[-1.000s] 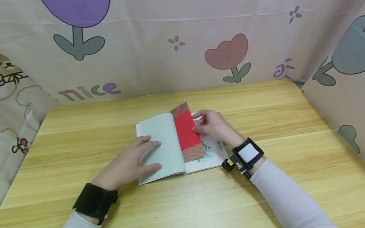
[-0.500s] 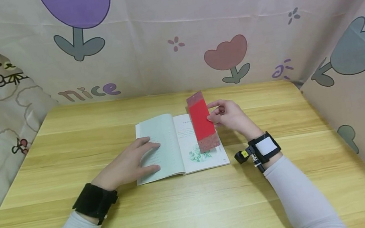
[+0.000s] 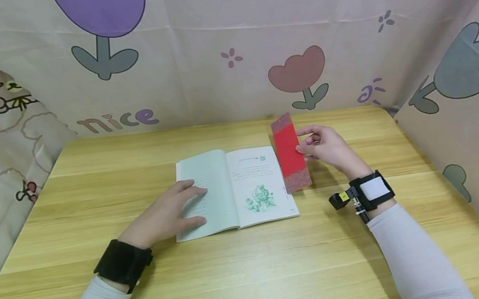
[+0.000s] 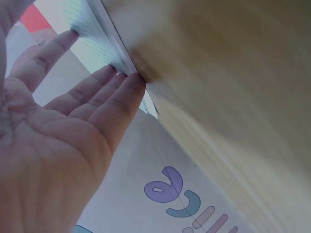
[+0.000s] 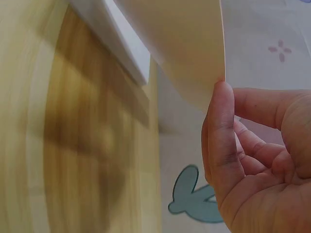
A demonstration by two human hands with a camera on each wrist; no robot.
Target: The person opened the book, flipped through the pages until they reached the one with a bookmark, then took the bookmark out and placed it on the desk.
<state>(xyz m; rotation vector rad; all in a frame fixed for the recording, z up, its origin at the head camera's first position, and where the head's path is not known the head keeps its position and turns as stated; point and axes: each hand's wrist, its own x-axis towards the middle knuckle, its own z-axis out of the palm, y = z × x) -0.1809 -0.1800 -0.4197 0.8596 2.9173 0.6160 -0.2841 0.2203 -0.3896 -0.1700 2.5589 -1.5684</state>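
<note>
An open book [image 3: 262, 183] lies on the table, its left page pale green and its right page white with a green flower print. My left hand [image 3: 166, 213] rests on the left page with fingers spread and fairly straight; in the left wrist view the fingertips [image 4: 130, 83] touch the page near its edge. Between thumb and fingers, my right hand [image 3: 328, 150] pinches the right edge of a red bookmark [image 3: 289, 151] with speckled darker ends. That bookmark is held up beside the book's right edge, tilted a little. Its plain cream back [image 5: 189, 53] shows in the right wrist view.
The light wooden table [image 3: 244, 287] stretches around the book on all sides. A printed cloth [image 3: 197, 71] hangs behind the table and along both sides. Each wrist wears a black strap [image 3: 123, 264], and the right one carries a small camera [image 3: 342, 199].
My right hand has carried the bookmark rightward, from over the book's middle to beyond its right edge, uncovering the right page. The left hand has stayed on the page, shifting only slightly left.
</note>
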